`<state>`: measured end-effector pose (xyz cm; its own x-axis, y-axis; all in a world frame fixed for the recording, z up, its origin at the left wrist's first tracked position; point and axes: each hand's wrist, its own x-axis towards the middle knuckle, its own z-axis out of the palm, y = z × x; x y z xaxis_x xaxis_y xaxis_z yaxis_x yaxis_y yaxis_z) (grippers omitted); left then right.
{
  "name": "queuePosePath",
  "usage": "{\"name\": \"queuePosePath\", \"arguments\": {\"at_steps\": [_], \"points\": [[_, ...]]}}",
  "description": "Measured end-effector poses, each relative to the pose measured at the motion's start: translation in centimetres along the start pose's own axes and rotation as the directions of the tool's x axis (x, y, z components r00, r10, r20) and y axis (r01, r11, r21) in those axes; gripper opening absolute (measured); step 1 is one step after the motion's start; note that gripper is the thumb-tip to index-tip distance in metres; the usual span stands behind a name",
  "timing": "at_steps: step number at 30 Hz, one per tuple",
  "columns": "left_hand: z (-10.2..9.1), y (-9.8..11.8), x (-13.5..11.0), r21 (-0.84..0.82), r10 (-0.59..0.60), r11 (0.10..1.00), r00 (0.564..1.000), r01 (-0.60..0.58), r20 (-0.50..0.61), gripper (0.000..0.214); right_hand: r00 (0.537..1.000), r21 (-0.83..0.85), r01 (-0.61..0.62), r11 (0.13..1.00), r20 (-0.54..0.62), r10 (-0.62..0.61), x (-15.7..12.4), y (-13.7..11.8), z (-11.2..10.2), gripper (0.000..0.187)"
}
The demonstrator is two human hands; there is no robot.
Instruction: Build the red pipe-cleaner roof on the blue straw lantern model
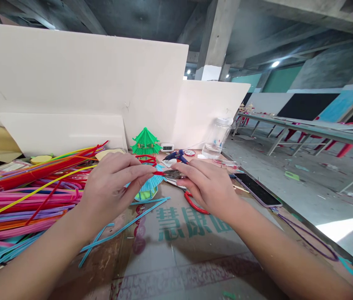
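Note:
My left hand (114, 183) pinches a short red pipe cleaner piece (157, 173) between thumb and fingers, just in front of a blue pleated paper piece (149, 187). My right hand (207, 183) grips red-handled pliers (192, 202), with their metal jaws (172, 174) closed near the end of the red piece. Behind both hands stands a small green pagoda-like roof model (145, 142) with red loops (147, 159) under it.
A heap of coloured pipe cleaners (26, 196) fills the left. Blue pipe cleaners (126, 225) lie on the cardboard mat. A phone (257, 189), a blue glue gun (176, 156), a clear jar (215, 137) and white boards (79, 83) are around. The table edge runs along the right.

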<state>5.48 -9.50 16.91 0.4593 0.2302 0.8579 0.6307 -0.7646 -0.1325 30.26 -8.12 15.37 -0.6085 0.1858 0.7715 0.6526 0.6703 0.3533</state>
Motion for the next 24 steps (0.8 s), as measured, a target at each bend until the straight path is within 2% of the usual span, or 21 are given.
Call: {"name": "queuePosePath", "arguments": {"at_steps": [24], "points": [[0.19, -0.03, 0.00, -0.031, -0.041, 0.999, 0.999, 0.042, 0.026, 0.013, 1.000, 0.038, -0.003, 0.999, 0.023, 0.002, 0.19, -0.11, 0.08, 0.030]]}}
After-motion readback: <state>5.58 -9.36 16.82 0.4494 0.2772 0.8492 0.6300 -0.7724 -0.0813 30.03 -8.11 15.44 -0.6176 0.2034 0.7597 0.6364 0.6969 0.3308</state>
